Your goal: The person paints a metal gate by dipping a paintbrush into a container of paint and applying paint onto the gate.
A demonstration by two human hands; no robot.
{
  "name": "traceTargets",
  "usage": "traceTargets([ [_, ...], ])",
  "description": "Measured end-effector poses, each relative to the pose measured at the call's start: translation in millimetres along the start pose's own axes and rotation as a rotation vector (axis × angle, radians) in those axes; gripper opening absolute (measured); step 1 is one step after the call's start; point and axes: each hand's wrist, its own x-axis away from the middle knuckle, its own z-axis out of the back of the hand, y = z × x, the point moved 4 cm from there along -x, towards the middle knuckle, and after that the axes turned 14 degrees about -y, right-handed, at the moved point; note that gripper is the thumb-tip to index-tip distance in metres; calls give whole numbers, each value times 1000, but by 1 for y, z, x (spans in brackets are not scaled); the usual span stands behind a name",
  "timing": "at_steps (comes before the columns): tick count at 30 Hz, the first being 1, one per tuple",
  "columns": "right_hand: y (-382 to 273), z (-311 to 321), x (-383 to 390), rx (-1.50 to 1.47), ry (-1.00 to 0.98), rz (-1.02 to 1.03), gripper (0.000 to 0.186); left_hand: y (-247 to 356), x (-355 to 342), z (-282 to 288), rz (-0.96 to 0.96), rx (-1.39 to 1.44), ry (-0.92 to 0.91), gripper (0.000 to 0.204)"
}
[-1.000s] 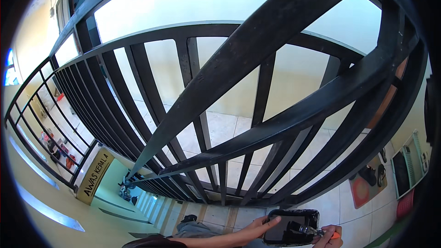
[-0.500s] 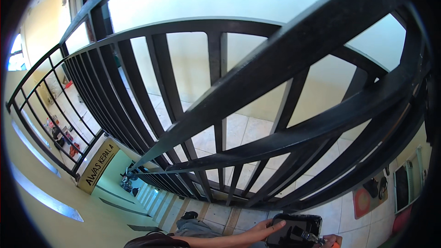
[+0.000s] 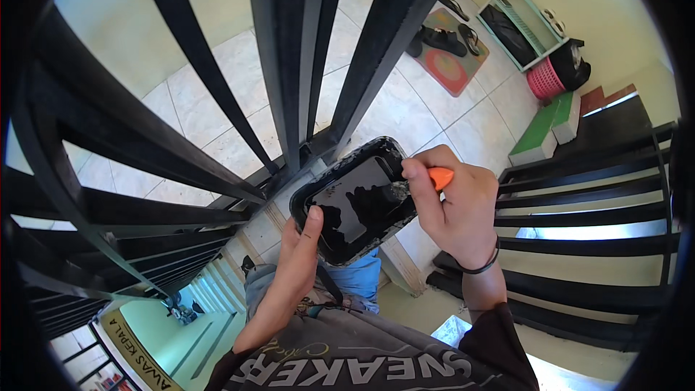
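Note:
My left hand point(image 3: 299, 250) grips the near left side of a black rectangular paint tray point(image 3: 302, 190), its thumb over the rim. Dark, shiny liquid that looks like black paint lies in the tray, and the rim is flecked with grey. My right hand point(image 3: 463, 199) is closed around a paintbrush with an orange handle point(image 3: 440, 177). The brush's head reaches over the tray's right side, near the liquid; whether the bristles touch it I cannot tell. The tray is just above my legs, beside the foot of the black metal railing point(image 3: 289, 65).
More black railing point(image 3: 586, 246) stands on the right. Stairs point(image 3: 217, 289) drop away at the lower left, below a lettered beam point(image 3: 134, 351). On the tiled floor lie a mat point(image 3: 456, 65) with sandals, a pink basket point(image 3: 544, 80), a shoe rack point(image 3: 517, 25) and a green-topped block point(image 3: 536, 130).
My view has swung down and to the right, bringing the tray and both hands to the middle. The brush stays in my right hand, the tray in my left.

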Motion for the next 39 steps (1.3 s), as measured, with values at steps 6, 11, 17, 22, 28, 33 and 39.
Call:
traceTargets([
  [6, 10, -2, 13, -1, -13, -95, 14, -1, 2, -4, -6, -4, -27, 66],
  [11, 14, -4, 14, -50, 25, -102, 14, -4, 0, 2, 1, -36, -3, 67],
  [17, 33, -4, 19, -128, 102, -171, 12, -4, -13, 0, -16, -18, -36, 63],
  [22, 53, -7, 48, -316, 269, -256, 9, -10, -23, -6, 5, -16, -16, 65],
  [28, 78, -15, 70, -499, 346, -330, 9, -23, -34, -14, 28, -104, -23, 68],
  [33, 95, -20, 87, -562, 398, -365, 8, -34, -44, -22, 27, -60, -42, 72],
  [39, 114, -20, 107, -662, 479, -419, 10, -52, -61, -25, 58, -92, -45, 70],
])
